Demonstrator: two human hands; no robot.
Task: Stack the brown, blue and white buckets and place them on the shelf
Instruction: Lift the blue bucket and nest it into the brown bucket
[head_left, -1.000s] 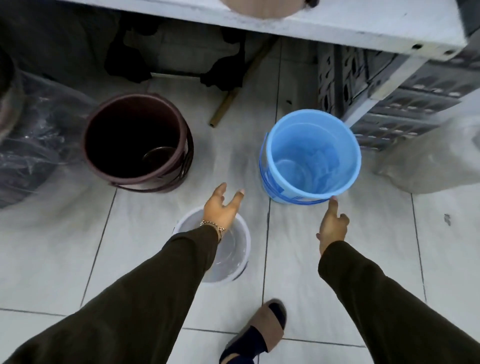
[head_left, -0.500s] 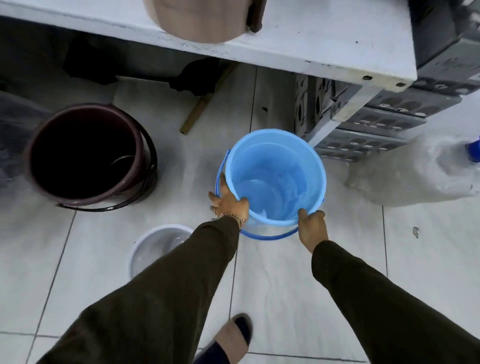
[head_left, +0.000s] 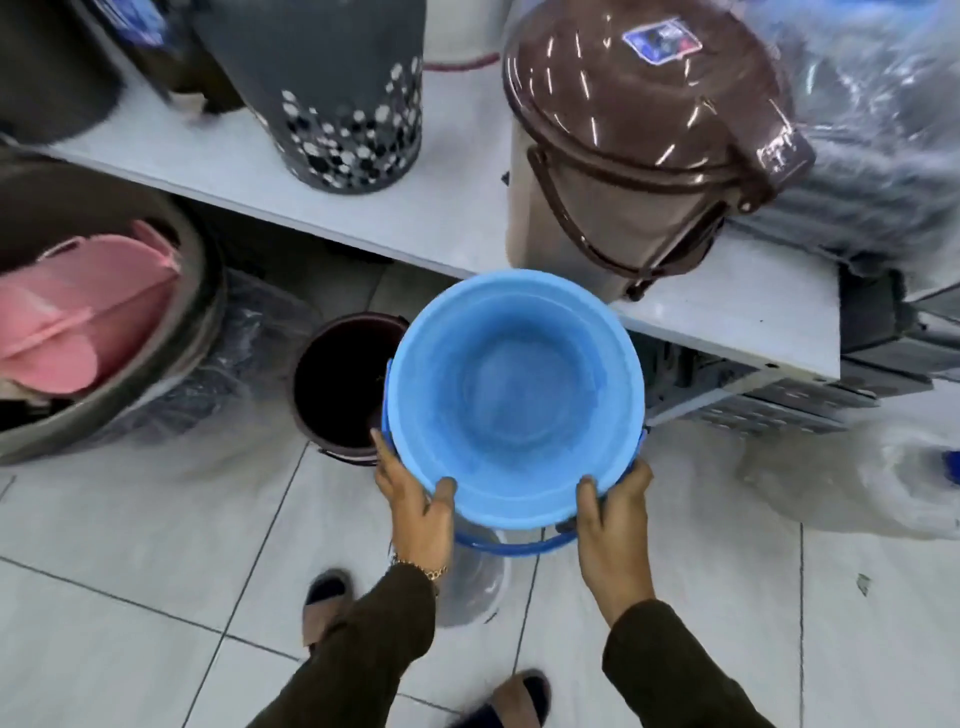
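both hands, left (head_left: 415, 512) and right (head_left: 613, 512), grip the blue bucket (head_left: 514, 395) aloft by its near rim above the floor, so it may tip forward and strike the shelf (head_left: 447, 218) edge or miss the brown bucket (head_left: 343, 384).

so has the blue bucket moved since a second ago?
Yes. The blue bucket, held by both hands, is lifted off the floor, now overlapping the brown bucket that still stands there.

No text, brand or number can be read anywhere. The only label in view is 1 blue, red and white sticker (head_left: 661, 39) on the lid of the brown lidded bin (head_left: 644, 119) on the shelf (head_left: 457, 218), and its print is too blurred to make out.
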